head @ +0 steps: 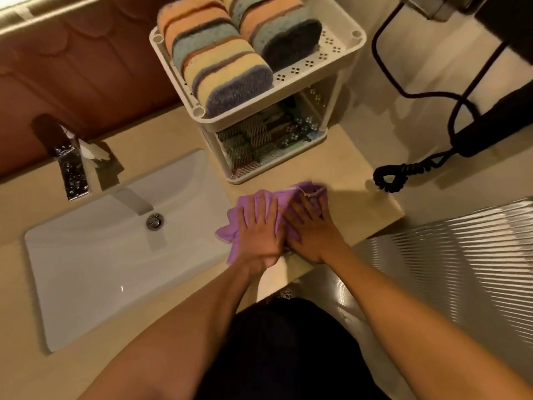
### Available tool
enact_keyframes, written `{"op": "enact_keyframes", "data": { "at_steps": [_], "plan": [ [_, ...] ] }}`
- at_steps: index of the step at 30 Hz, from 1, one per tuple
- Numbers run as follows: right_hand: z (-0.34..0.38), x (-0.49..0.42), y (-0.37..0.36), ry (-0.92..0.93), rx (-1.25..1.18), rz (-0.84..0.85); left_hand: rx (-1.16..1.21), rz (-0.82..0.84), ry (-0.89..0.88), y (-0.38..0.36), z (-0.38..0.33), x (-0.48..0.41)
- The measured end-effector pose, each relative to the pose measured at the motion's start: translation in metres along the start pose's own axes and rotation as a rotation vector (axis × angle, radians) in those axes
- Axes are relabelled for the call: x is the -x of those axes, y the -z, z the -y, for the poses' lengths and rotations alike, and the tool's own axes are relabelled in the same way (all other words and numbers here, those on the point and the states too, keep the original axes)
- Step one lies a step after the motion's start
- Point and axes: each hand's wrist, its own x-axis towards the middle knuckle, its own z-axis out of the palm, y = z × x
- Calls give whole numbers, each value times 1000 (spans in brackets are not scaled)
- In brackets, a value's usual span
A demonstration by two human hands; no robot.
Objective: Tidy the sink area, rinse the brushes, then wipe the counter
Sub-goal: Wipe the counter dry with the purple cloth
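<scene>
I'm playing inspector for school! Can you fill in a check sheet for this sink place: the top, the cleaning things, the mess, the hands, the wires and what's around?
Surface: beige counter, bare to the right of the cloth; cannot tell if wet.
Job's things: purple cloth lies on the counter beside the sink; brushes not clearly seen.
Clutter: two-tier rack with sponges on top; lower tier's contents unclear.
Grippers: left hand and right hand press flat on the cloth, side by side.
Cables: black coiled cable by the counter's right end.
Surroundings: tap behind the sink; ribbed panel lower right.
</scene>
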Motion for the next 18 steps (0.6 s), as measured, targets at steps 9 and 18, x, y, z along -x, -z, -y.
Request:
{"op": "enact_keyframes", "data": {
  "at_steps": [9,18],
  "plan": [
    [-46,-22,24,-46,0,-24,248,-79,-145,24,-9,-51],
    [-106,-52,43,-32,71,13,233,102,-88,17,-43,-99]
  ]
}}
